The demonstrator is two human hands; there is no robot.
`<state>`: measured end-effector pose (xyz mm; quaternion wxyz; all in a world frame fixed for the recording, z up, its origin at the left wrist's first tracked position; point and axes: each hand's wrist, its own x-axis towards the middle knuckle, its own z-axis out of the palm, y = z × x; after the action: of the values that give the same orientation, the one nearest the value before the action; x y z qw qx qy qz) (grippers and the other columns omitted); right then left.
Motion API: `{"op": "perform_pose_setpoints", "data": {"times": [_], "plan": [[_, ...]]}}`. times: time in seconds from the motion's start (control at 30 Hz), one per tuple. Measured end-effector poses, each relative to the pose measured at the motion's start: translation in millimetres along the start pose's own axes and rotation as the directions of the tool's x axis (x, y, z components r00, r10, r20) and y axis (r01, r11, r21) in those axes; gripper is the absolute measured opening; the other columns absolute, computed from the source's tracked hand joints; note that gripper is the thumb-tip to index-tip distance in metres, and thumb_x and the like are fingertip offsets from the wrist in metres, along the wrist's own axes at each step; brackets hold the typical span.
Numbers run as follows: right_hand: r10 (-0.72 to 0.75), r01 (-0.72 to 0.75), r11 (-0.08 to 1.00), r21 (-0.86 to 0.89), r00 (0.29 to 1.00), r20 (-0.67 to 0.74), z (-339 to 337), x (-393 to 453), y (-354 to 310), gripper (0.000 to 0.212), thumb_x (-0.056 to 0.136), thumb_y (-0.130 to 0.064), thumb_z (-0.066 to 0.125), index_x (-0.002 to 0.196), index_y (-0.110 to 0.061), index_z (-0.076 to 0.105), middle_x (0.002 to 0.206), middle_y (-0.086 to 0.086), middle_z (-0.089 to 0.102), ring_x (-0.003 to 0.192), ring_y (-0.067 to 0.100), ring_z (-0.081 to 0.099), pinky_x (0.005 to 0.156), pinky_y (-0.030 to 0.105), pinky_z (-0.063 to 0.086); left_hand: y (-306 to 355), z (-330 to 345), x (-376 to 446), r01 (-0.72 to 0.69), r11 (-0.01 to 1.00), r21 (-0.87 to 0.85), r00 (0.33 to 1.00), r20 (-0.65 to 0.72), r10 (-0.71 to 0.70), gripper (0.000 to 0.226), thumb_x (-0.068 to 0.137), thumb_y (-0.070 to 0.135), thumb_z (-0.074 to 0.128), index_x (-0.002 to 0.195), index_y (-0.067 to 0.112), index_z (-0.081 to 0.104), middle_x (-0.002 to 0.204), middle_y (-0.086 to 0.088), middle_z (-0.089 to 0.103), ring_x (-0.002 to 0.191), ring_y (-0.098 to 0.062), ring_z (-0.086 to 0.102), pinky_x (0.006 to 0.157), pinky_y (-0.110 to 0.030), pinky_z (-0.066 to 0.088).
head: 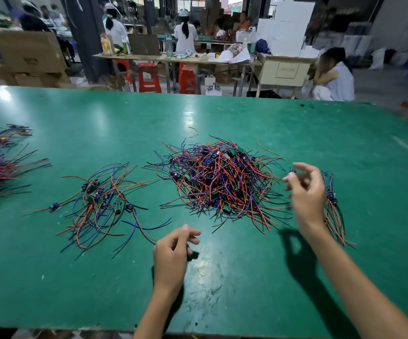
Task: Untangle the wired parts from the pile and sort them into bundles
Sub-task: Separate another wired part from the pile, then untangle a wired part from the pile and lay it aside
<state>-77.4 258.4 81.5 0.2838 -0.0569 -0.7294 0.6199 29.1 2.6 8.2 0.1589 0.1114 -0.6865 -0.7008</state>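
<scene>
Head view: both hands hover empty over the green worktop [222, 277], left hand [173, 250] loosely curled, right hand [304, 189] with fingers spread. Between them lies the tangled wire pile [220, 182]; a sorted bundle [333, 211] sits just beyond the right hand.

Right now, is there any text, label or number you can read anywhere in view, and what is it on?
None can be read.
White framed label on the beige cabinet across the aisle: printed, too blurred.
Brown cardboard box at far left: dark print, too blurred.
Small green circuit boards in the tangled red, blue and black wire pile: too small.
</scene>
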Motion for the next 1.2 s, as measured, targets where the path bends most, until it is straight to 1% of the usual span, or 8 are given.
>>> {"op": "perform_pose_setpoints", "data": {"times": [0.1, 0.2, 0.3, 0.43, 0.67, 0.83, 1.03, 1.2], "plan": [[-0.255, 0.26, 0.966, -0.01, 0.953, 0.163, 17, -67, -7, 0.021, 0.094, -0.015, 0.063, 0.109, -0.029, 0.061, 0.086, -0.008, 0.067, 0.076, 0.013, 0.065, 0.068, 0.021, 0.05, 8, 4, 1, 0.092, 0.994, -0.054, 0.985, 0.152, -0.083, 0.043, 0.098, 0.039, 0.049, 0.091, 0.011, 0.08, 0.078, -0.012, 0.075, 0.051, -0.019, 0.058, 0.047, -0.02, 0.044], [-0.407, 0.441, 0.898, -0.012, 0.839, 0.362, 34, -118, -2, 0.026, 0.091, -0.009, 0.066, 0.109, -0.027, 0.06, 0.093, -0.015, 0.066, 0.079, 0.007, 0.064, 0.068, 0.017, 0.047, 18, 9, 11, 0.375, 0.913, -0.161, 0.876, 0.384, -0.292, 0.059, 0.098, 0.049, 0.038, 0.112, 0.002, 0.071, 0.094, -0.019, 0.076, 0.059, -0.022, 0.069, 0.051, -0.023, 0.054], [-0.424, 0.524, 0.851, -0.026, 0.717, 0.554, 41, -147, 12, 0.022, 0.091, -0.006, 0.067, 0.1, -0.024, 0.059, 0.096, -0.014, 0.065, 0.083, 0.003, 0.06, 0.073, 0.015, 0.044, 23, 15, 20, 0.512, 0.835, -0.203, 0.797, 0.474, -0.373, 0.063, 0.099, 0.054, 0.035, 0.119, 0.004, 0.068, 0.103, -0.019, 0.074, 0.076, -0.022, 0.071, 0.065, -0.026, 0.06], [-0.344, 0.601, 0.794, -0.098, 0.575, 0.742, 41, -157, 17, 0.009, 0.091, -0.02, 0.062, 0.096, -0.025, 0.057, 0.088, -0.011, 0.062, 0.08, 0.012, 0.057, 0.071, 0.031, 0.048, 20, 15, 28, 0.524, 0.802, -0.286, 0.819, 0.428, -0.383, 0.047, 0.109, 0.036, 0.033, 0.123, -0.001, 0.059, 0.102, -0.021, 0.075, 0.082, -0.023, 0.074, 0.067, -0.027, 0.061], [-0.096, 0.246, 0.954, -0.169, 0.789, 0.607, 40, -149, 15, 0.029, 0.1, -0.048, 0.048, 0.084, -0.029, 0.063, 0.08, -0.011, 0.068, 0.076, 0.01, 0.065, 0.072, 0.035, 0.051, 19, 12, 12, 0.287, 0.957, -0.034, 0.884, 0.395, -0.251, 0.034, 0.109, 0.028, 0.038, 0.118, 0.007, 0.063, 0.065, 0.002, 0.056, 0.045, -0.006, 0.035, 0.044, -0.016, 0.026], [0.205, -0.275, 0.961, 0.036, 0.79, 0.577, 48, -133, 16, 0.041, 0.102, -0.038, 0.051, 0.089, -0.005, 0.073, 0.094, 0.004, 0.078, 0.073, 0.022, 0.07, 0.071, 0.031, 0.055, 28, 9, 1, 0.039, 0.983, 0.178, 0.864, 0.488, -0.122, 0.023, 0.107, 0.037, 0.044, 0.11, 0.023, 0.062, 0.064, 0.001, 0.06, 0.05, -0.008, 0.046, 0.051, -0.019, 0.038], [0.178, -0.225, 0.974, 0.009, 0.794, 0.582, 46, -141, 23, 0.028, 0.1, -0.04, 0.054, 0.09, -0.024, 0.075, 0.084, 0.009, 0.075, 0.08, 0.02, 0.071, 0.071, 0.029, 0.052, 46, -8, 4, -0.094, 0.97, 0.223, 0.873, 0.487, -0.028, 0.016, 0.102, 0.035, 0.055, 0.11, 0.022, 0.062, 0.072, 0.004, 0.069, 0.073, -0.006, 0.06, 0.073, -0.023, 0.043], [0.181, -0.194, 0.98, -0.038, 0.805, 0.565, 43, -142, 24, 0.026, 0.103, -0.024, 0.057, 0.084, -0.026, 0.075, 0.077, 0.005, 0.074, 0.069, 0.01, 0.07, 0.067, 0.019, 0.051, 61, -43, 38, -0.053, 0.993, 0.104, 0.961, 0.276, 0.023, 0.018, 0.104, 0.021, 0.052, 0.108, 0.016, 0.069, 0.081, 0.007, 0.071, 0.048, 0.0, 0.039, 0.046, -0.015, 0.033]]}}
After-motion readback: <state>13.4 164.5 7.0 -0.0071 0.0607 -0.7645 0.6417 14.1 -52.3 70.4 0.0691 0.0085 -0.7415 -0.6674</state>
